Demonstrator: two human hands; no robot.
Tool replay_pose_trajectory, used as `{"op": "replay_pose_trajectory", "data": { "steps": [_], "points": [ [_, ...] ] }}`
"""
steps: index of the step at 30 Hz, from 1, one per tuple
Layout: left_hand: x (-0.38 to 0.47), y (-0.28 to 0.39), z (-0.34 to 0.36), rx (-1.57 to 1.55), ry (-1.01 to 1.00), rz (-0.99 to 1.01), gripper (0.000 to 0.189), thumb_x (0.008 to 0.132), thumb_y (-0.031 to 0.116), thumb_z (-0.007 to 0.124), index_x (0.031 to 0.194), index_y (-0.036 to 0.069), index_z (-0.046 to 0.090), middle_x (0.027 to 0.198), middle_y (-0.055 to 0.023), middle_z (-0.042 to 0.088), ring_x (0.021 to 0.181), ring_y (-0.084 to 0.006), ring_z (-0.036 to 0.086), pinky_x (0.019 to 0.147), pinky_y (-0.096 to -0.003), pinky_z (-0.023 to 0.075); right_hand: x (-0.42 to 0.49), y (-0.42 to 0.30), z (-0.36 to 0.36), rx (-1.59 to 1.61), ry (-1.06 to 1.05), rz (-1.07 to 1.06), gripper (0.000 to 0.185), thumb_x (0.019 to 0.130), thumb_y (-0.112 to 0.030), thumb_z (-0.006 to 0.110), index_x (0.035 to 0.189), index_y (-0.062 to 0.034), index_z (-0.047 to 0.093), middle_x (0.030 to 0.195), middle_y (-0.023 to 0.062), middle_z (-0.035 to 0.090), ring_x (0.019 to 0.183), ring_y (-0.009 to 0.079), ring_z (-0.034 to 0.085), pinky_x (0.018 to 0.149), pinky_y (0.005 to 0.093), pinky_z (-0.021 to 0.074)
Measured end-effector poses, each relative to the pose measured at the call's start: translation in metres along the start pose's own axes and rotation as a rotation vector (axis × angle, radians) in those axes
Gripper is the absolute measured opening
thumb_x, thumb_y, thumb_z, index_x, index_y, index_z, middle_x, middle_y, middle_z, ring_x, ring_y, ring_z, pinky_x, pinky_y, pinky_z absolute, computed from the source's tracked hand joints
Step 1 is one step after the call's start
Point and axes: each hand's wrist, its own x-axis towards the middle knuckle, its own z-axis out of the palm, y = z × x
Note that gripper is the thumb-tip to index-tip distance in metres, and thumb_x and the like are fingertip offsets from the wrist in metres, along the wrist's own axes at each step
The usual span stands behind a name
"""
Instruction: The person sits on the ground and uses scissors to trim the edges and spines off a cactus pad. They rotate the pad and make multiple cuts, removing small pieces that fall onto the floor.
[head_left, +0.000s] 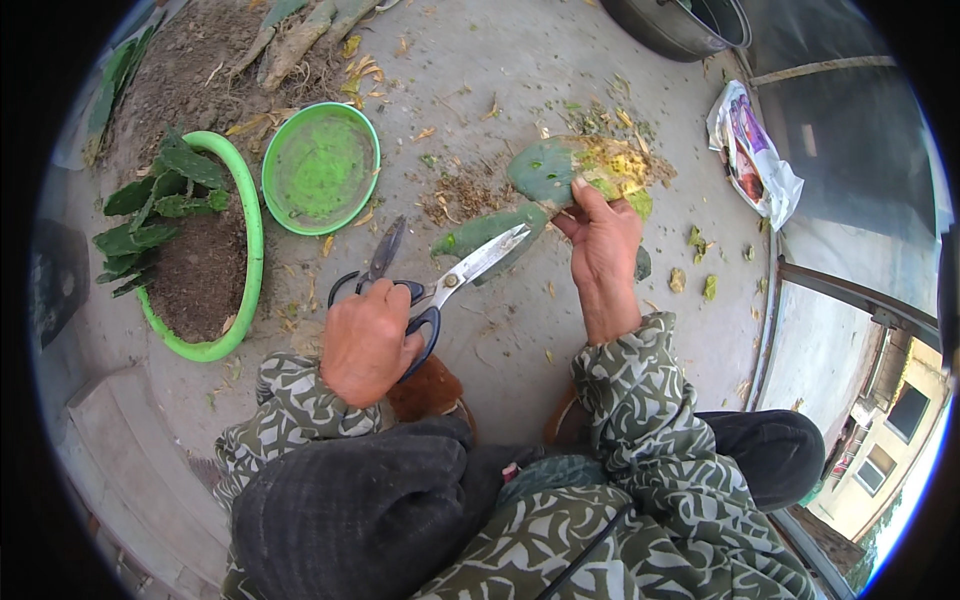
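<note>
My left hand (364, 341) grips a pair of silver-bladed scissors (484, 255) by its dark handles. The blades are nearly together and point across a green cactus pad (499, 229). Between thumb and fingers, my right hand (606, 244) pinches a blue-green cactus pad (541, 171) whose far end is yellowed, pitted and soiled. The two pads meet close to my right fingertips; I cannot tell whether they are joined. Just beyond my left hand lies a second, dark-bladed pair of scissors (387, 247), its handles partly hidden by that hand.
On the left stands a green-rimmed pot (255, 247) of soil with a prickly pear cactus (161, 199). Beside it lies a green dish (322, 169). Uprooted cactus stems (300, 49) rest on heaped soil. A metal basin (675, 30) and a plastic bag (754, 154) are at right.
</note>
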Motion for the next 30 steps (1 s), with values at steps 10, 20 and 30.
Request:
{"op": "replay_pose_trajectory", "data": {
  "steps": [10, 20, 30],
  "points": [
    [0.0108, 0.0021, -0.0019, 0.01, -0.006, 0.006, 0.027, 0.067, 0.01, 0.071, 0.086, -0.001, 0.055, 0.08, -0.0189, 0.055, 0.067, -0.0373, 0.06, 0.059, -0.0459, 0.0474, -0.0012, 0.0012, 0.0016, 0.031, 0.021, -0.085, 0.025, 0.085, -0.002, 0.065, 0.108, 0.0044, 0.057, 0.099, 0.0118, 0.065, 0.081, 0.02, 0.067, 0.065, 0.0369, 0.0608],
    [0.0108, 0.0032, -0.0055, 0.0, -0.039, -0.016, 0.028, 0.068, 0.01, 0.071, 0.089, -0.002, 0.057, 0.081, -0.0191, 0.057, 0.068, -0.0373, 0.06, 0.059, -0.0458, 0.048, -0.0043, -0.003, 0.0056, 0.036, 0.007, -0.127, 0.032, 0.084, 0.0, 0.065, 0.115, 0.0021, 0.055, 0.105, 0.0101, 0.064, 0.085, 0.0189, 0.066, 0.067, 0.036, 0.0602],
    [0.01, 0.0021, 0.0001, -0.091, -0.01, -0.055, 0.029, 0.068, 0.01, 0.072, 0.09, -0.002, 0.057, 0.083, -0.0197, 0.057, 0.07, -0.0406, 0.059, 0.061, -0.0475, 0.0483, -0.0073, -0.0067, 0.0081, 0.07, 0.022, -0.144, 0.029, 0.086, 0.001, 0.064, 0.113, 0.0041, 0.055, 0.105, 0.0107, 0.064, 0.085, 0.0197, 0.066, 0.068, 0.0363, 0.0602]
  ]
}}
